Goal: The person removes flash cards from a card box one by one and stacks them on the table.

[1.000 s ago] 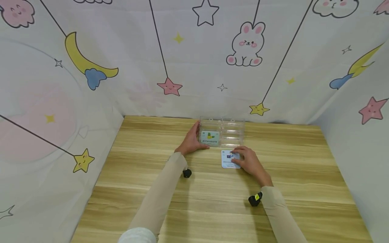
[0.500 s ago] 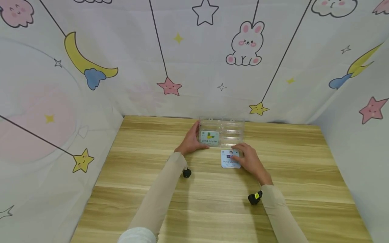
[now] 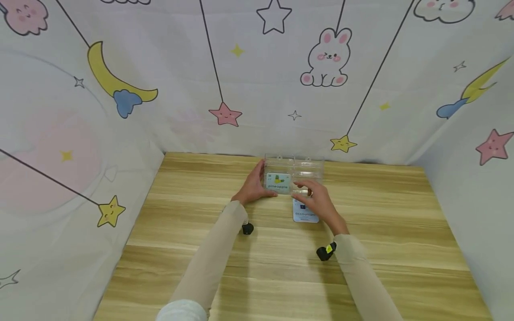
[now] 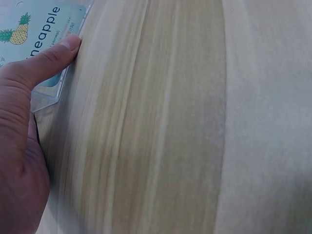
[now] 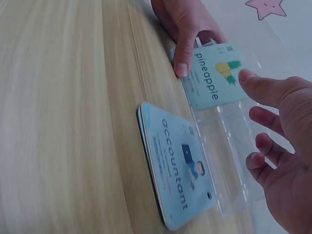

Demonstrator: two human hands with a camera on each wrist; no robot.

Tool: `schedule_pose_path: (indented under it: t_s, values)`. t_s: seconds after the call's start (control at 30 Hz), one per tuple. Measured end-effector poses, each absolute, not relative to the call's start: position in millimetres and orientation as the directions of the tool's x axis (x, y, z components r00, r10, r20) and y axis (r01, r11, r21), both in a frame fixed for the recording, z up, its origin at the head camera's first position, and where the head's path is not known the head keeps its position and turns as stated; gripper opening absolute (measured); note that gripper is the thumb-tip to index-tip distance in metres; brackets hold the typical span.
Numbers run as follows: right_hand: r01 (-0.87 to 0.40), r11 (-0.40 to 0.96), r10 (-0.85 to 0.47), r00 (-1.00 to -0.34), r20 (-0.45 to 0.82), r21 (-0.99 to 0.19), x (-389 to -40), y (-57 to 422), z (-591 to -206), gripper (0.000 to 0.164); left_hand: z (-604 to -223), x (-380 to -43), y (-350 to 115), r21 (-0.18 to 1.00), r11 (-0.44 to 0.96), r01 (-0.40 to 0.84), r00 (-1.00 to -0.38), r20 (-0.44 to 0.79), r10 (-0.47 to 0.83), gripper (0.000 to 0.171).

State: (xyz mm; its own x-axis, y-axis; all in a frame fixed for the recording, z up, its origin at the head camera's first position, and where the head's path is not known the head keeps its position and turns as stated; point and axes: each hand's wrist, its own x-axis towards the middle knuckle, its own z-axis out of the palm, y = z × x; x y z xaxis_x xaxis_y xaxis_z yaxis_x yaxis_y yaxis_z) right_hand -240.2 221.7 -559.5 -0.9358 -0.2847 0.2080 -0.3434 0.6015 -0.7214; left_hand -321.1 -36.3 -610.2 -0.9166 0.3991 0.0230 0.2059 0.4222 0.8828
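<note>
Shifted leftward, the right hand [image 3: 320,203], digits apart, reaches past the pale-blue rectangular accountant card stack [image 5: 173,165], beside the mint-green rectangular pineapple card [image 5: 209,80] in the clear plastic holder [image 5: 229,146] the left hand [image 3: 251,188] grips.

Arms [image 3: 218,249] reach forward, left hand [image 3: 253,186] gripping, right hand [image 3: 320,201] loosely curled.

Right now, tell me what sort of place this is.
Probably a child-themed play or study corner: a pale backdrop printed with a rabbit and stars, a wood-grain table, and the illustrated pineapple card and accountant card.
</note>
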Motion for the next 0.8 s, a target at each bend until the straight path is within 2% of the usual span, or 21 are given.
schedule_pose_path:
  t_s: [0.33, 0.8]
  values:
    - [-0.276, 0.575, -0.233, -0.958, 0.169, -0.770, -251.1, 204.2, -559.9, 0.044, -614.7, -322.2, -37.5, 0.888, 0.393, 0.239, -0.909, 0.062, 0.412, 0.130]
    - [-0.264, 0.558, -0.215, -0.962, 0.171, -0.787, -253.1, 198.8, -558.8, 0.044, -609.1, -319.0, -36.1, 0.873, 0.444, 0.201, -0.919, 0.010, 0.395, 0.131]
